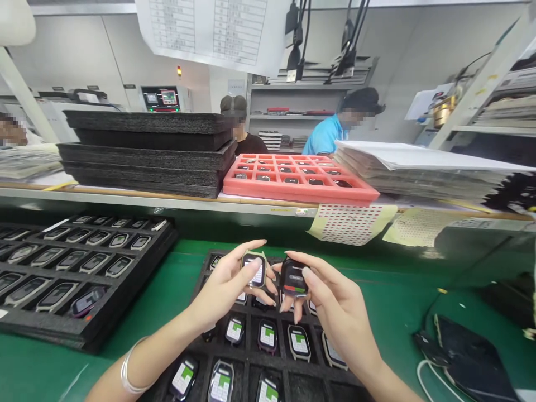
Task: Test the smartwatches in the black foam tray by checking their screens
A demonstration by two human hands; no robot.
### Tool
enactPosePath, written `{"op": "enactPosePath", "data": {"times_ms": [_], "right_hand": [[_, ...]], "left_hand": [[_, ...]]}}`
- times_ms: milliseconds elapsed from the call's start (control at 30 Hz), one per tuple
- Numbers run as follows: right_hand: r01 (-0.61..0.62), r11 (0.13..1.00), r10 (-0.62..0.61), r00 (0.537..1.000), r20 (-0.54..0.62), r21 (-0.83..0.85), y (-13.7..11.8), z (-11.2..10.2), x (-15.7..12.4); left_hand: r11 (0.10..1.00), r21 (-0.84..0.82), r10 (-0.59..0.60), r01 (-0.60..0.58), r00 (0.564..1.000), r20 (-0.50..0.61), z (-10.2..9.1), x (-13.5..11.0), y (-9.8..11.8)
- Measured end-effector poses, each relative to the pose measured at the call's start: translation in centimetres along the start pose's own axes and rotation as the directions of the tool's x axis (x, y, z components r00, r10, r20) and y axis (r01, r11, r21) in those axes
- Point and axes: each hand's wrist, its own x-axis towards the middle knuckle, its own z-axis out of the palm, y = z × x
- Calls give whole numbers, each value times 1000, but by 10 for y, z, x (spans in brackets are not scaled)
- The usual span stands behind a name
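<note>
My left hand (228, 287) pinches a small watch body with a pale rim and a lit white screen (254, 269), thumb on its face. My right hand (330, 304) grips a second, darker watch body (293, 277) showing red and green on its screen. Both are held side by side just above a black foam tray (247, 385) on the green mat. The tray's pockets hold several watch bodies with green and white screens (267, 335). A silver bracelet sits on my left wrist.
A second black foam tray (104, 318) of watch bodies lies to the left. On the raised shelf stand stacked black foam trays (146, 153), a red tray (299, 190) of parts and paper stacks (422, 170). Sticker sheets (349, 223) hang off it. People sit beyond. A dark pouch (469, 352) lies right.
</note>
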Motion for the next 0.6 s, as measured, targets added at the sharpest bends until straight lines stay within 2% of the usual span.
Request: {"op": "enactPosePath", "data": {"times_ms": [233,400,467,533,600], "right_hand": [[-11,999,8,998,-60,-43,-7,3,-3],[-2,996,-5,996,-87,-84,-11,5,-5],[10,998,-11,1000,-17,-59,-17,6,-13],[31,998,-25,994,106,-53,-26,7,-28],[77,980,-41,980,197,-183,-33,4,-49]], "left_hand": [[989,-134,-59,59,998,5,1,-5,6],[986,-152,-65,72,997,51,3,-10,10],[988,-135,-63,73,995,73,4,-13,11],[992,-103,-64,72,995,82,6,-16,12],[995,-78,-63,70,995,83,9,-20,12]]}}
